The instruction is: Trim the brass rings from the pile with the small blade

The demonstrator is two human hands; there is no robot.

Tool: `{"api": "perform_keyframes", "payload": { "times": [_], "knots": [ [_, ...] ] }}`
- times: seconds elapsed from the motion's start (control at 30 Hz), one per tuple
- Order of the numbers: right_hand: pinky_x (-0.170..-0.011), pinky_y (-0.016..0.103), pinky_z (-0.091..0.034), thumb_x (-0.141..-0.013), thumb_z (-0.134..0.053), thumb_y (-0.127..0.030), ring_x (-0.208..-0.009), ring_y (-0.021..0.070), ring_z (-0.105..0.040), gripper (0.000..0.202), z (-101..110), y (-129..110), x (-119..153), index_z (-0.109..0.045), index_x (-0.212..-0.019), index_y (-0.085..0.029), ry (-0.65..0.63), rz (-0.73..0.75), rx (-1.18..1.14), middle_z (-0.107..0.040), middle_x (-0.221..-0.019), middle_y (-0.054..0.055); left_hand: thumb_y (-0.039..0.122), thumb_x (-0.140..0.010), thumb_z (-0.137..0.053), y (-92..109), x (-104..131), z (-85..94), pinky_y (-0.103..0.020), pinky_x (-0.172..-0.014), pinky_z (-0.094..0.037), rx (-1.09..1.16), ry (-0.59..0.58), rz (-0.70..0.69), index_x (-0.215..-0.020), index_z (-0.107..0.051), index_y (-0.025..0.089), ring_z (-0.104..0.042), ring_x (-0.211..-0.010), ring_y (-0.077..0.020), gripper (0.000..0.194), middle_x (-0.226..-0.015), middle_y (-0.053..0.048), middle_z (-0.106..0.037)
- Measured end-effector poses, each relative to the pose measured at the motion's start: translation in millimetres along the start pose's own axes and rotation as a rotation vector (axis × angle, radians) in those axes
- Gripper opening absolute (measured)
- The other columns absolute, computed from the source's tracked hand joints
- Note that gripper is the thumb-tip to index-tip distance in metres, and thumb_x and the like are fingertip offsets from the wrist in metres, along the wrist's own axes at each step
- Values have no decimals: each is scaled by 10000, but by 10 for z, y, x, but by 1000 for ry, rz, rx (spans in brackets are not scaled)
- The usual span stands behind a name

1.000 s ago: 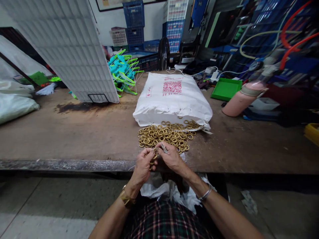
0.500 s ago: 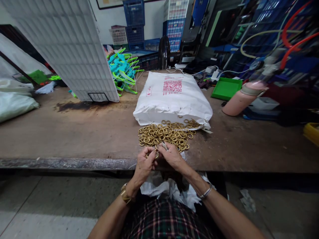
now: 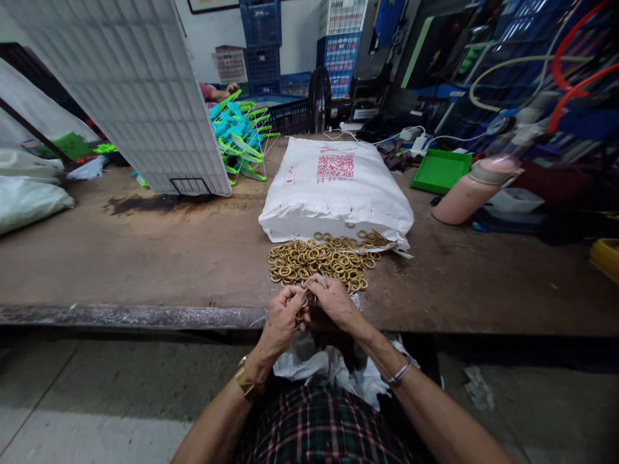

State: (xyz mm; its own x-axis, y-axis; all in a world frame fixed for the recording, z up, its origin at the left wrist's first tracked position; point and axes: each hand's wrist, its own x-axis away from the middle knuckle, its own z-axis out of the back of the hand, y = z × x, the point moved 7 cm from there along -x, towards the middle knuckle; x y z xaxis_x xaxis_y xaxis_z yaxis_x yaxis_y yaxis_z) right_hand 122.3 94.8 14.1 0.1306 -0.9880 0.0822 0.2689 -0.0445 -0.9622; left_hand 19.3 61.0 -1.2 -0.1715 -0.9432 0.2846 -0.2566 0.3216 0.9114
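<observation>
A pile of brass-coloured rings (image 3: 319,261) lies near the table's front edge, at the mouth of a white sack (image 3: 333,187) with red print. In front of the pile, my left hand (image 3: 285,316) is closed on several rings, some hanging below its fingers. My right hand (image 3: 333,299) is beside it, its thumb and finger pinched round a small pale tool (image 3: 321,281) with a dark tip. The fingertips of both hands almost meet at a ring by my left thumb.
A tall white ribbed panel (image 3: 140,96) stands on the table (image 3: 145,264) at the left, with green and turquoise plastic pieces (image 3: 242,138) behind it. Right of the sack are a green tray (image 3: 441,171) and a pink bottle (image 3: 476,190). Another person's hand (image 3: 232,88) shows at the back.
My left hand has turned a little, and rings now hang lower beneath its fingers. My right hand has shifted slightly up. The other person's hand and sleeve have come further into view at the back.
</observation>
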Motion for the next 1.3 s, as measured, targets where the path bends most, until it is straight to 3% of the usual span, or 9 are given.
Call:
{"api": "perform_keyframes", "payload": {
  "times": [0.17, 0.33, 0.67, 1.0, 1.17, 1.3],
  "knots": [
    [-551, 215, -324, -803, -383, -263, -557, 106, -447, 194, -1, -39, 65, -508, -674, -191, 1, 157, 297, -503, -586, -26, 485, -692, -591, -3, -5, 42, -147, -369, -323, 3, 48, 0, -774, -471, 170, -462, -441, -56, 346, -552, 52, -491],
    [-554, 223, -286, -725, -377, -127, -571, 115, -448, 149, -102, -23, 143, -509, -708, -195, -93, 259, 571, -545, -634, -2, 470, -713, -573, 23, -12, 60, -148, -369, -334, -36, 40, -33, -772, -473, 166, -464, -452, -57, 326, -570, 47, -494],
    [-566, 236, -272, -697, -387, -93, -654, 143, -538, 257, -144, 10, 142, -538, -885, -181, -140, 189, 849, -630, -746, 47, 480, -717, -562, 19, -5, 82, -155, -366, -331, -96, 48, -51, -745, -459, 168, -449, -426, -61, 330, -521, 51, -492],
    [-546, 248, -272, -755, -392, -122, -662, 160, -574, 205, -171, 6, -37, -515, -911, -172, -77, 102, 994, -645, -759, 70, 436, -662, -654, 24, 290, 8, -141, -334, -268, 276, -127, 137, -753, -473, 168, -439, -424, -53, 336, -549, 51, -454],
    [-631, 245, -340, -770, -397, -135, -780, 168, -589, 290, -284, -219, -167, -482, -1041, -193, 2, 219, 984, -640, -915, 67, 425, -702, -623, -217, 367, 64, -123, -343, -286, 343, -137, 262, -753, -490, 143, -485, -481, -45, 316, -722, -11, -543],
    [-651, 270, -370, -788, -416, -186, -812, 196, -596, 407, -437, -262, -258, -402, -1192, -227, -49, 249, 1089, -623, -1006, 88, 366, -708, -618, -598, 493, -67, -141, -335, -310, 261, -233, 428, -730, -510, 130, -485, -449, -61, 261, -690, -38, -573]
  ]
}}
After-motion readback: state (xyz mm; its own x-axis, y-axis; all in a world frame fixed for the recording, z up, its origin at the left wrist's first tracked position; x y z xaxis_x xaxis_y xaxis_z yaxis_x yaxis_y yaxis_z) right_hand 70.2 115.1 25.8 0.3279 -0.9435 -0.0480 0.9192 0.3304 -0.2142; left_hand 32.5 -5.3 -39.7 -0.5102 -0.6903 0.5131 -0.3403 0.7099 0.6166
